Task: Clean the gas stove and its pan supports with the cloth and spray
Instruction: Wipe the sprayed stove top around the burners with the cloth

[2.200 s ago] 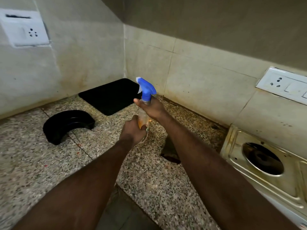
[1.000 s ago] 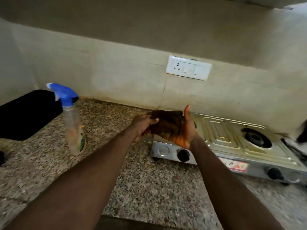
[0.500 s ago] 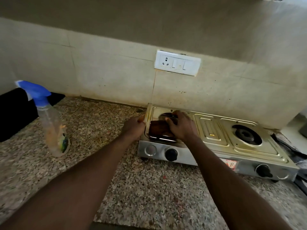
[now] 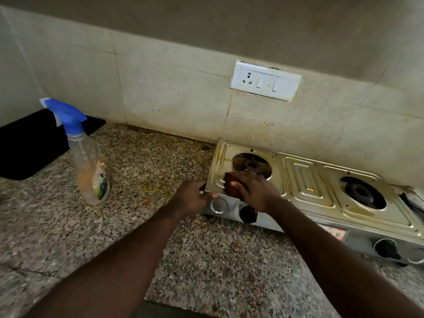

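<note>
Currently: wipe step, L end of stove top.

**1. State**
- R hand (image 4: 254, 191) lies on the cloth (image 4: 230, 182) with fingers curled over it. It presses the cloth onto the stove (image 4: 302, 177) at 7 o'clock of the L burner (image 4: 252, 165).
- L hand (image 4: 193, 196) grips the stove's front-L corner, fingers curled round the edge.
- Spray (image 4: 89, 171) stands upright on the counter (image 4: 206, 260) at 9 o'clock of the stove, well apart from both hands.
- No pan supports on the stove in view. L burner and R burner (image 4: 362, 194) are bare.
- Brown-yellow staining shows round the L burner recess and along the rim at 10 to 12 o'clock of it.

**2. Procedure (recommended)**
- Brace with the L hand. The stove prob. slides on the counter under a firm stroke.
- Work the cloth clockwise round the L burner recess, short overlapping strokes, palm press not fingertips.
- Run a cloth edge into the pressed grooves, as flat wiping likely skips them.
- Then move toward 3 o'clock: centre panel, R burner.

**3. Cautions**
- The knob (image 4: 247, 213) sits just below the R wrist at 6 o'clock. Avoid nudging it.
- Keep cloth fibres out of the burner ports.
- Re-spray if the stain drags dry. Wetness can't be told from this view.
</note>
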